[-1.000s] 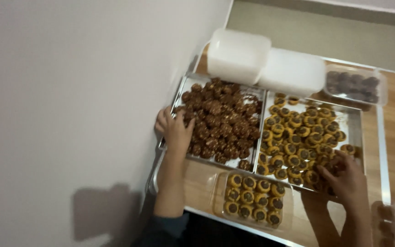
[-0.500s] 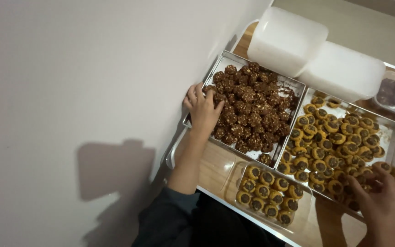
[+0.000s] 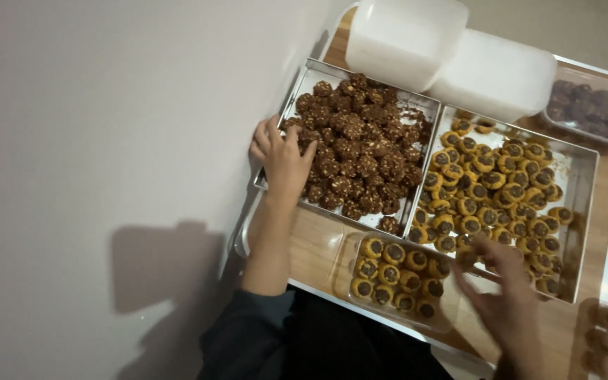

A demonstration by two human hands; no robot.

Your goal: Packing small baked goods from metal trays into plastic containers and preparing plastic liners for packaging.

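Left hand (image 3: 283,158) rests curled on lumpy dark-brown cookies (image 3: 360,151) in a steel tray (image 3: 304,77); blurred right hand (image 3: 504,295), fingers seemingly loose, hovers over chocolate-centred yellow cookies (image 3: 497,190).

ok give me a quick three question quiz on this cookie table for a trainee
1. True or false: the left hand rests on the metal tray of dark brown chocolate cookies.
2. Which is the right hand nearest to? A) white plastic tubs B) clear plastic box of yellow chocolate-centred cookies
3. Which tray lies between the dark-cookie tray and the table's right edge?

Key: 1 true; 2 B; 3 the metal tray of yellow cookies.
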